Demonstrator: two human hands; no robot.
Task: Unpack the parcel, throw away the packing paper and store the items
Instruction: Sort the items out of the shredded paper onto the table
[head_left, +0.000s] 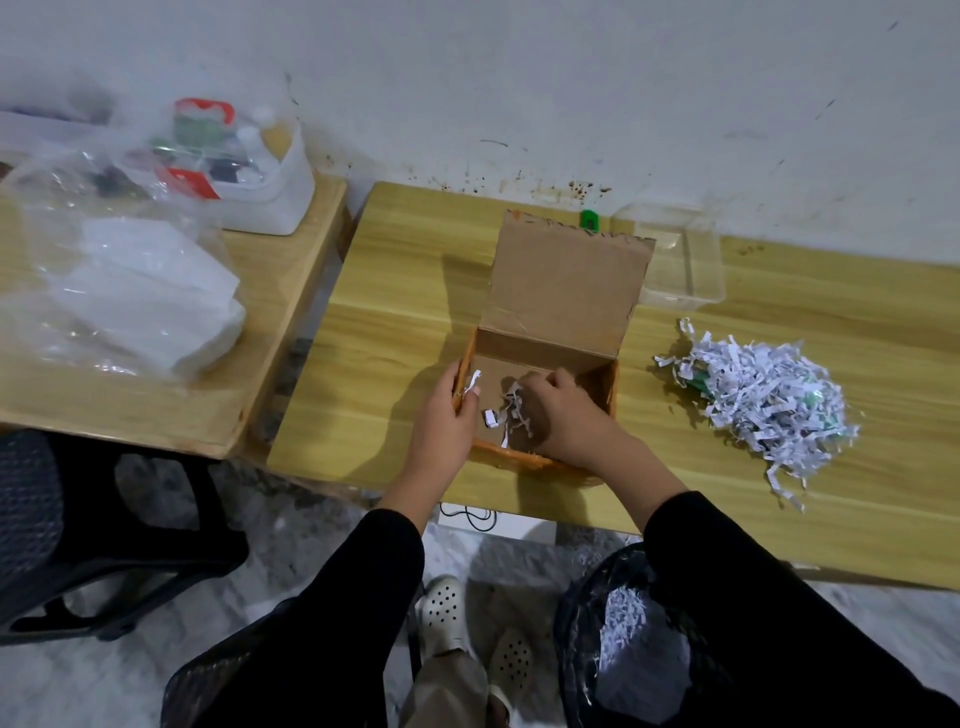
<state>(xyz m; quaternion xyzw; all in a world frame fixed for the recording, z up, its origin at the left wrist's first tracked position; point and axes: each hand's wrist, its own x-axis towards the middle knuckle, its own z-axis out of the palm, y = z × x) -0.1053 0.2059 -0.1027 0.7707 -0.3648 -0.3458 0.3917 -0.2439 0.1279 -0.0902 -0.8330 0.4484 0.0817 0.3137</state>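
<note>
Head view: the left hand grips the left wall of the open brown cardboard box, thumb outside and fingers hooked over the rim, with a single white strip at its fingertips. The right hand reaches down inside the box, its fingers curled onto the few white shredded paper strips lying on the box floor; a small white scrap lies just beside them. Both arms wear black sleeves. The box stands near the front edge of the light wooden counter, its lid flap raised toward the wall and orange tape along its edges. To its right on the counter lies a loose heap of white shredded paper with bits of green showing in it. Behind the flap sits a clear plastic tub, and a small green object stands at the wall. On the floor under the right arm, a black mesh bin holds more shreds. A second wooden counter on the left carries clear plastic bags and a white container.
</note>
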